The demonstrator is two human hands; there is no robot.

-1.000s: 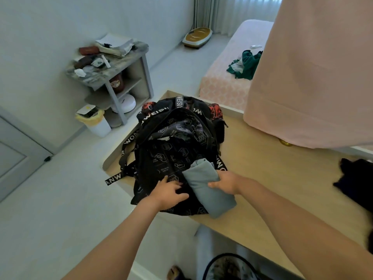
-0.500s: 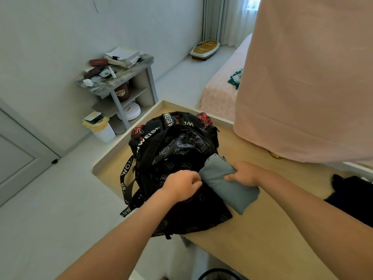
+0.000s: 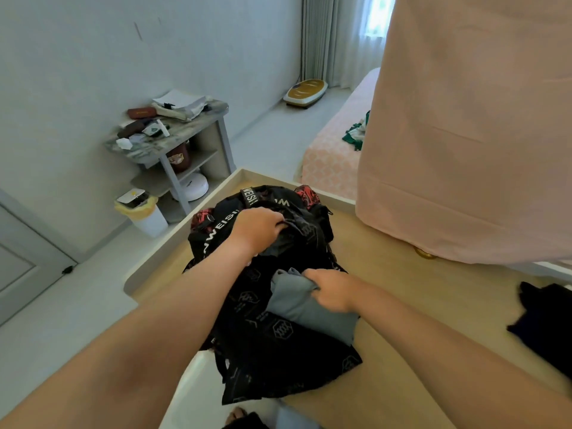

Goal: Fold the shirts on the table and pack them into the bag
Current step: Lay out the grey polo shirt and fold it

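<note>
Open table (image 3: 402,274) right of the bag (image 3: 278,345); a hanging pink cloth (image 3: 464,150) blocks beyond

- Black backpack (image 3: 272,345): soft black fabric with pale printed logos, white-lettered straps and red patches at its far side. It lies slumped on the near-left part of the light wooden table (image 3: 387,258), its near end hanging over the table's edge. The left hand (image 3: 257,230) grips its fabric at the far top.
- Folded grey shirt (image 3: 309,317): a compact bundle resting on the backpack's right side, pinched at its far end by the right hand (image 3: 332,292).
- Dark garment (image 3: 544,323): crumpled at the table's right, well apart from the backpack.
</note>
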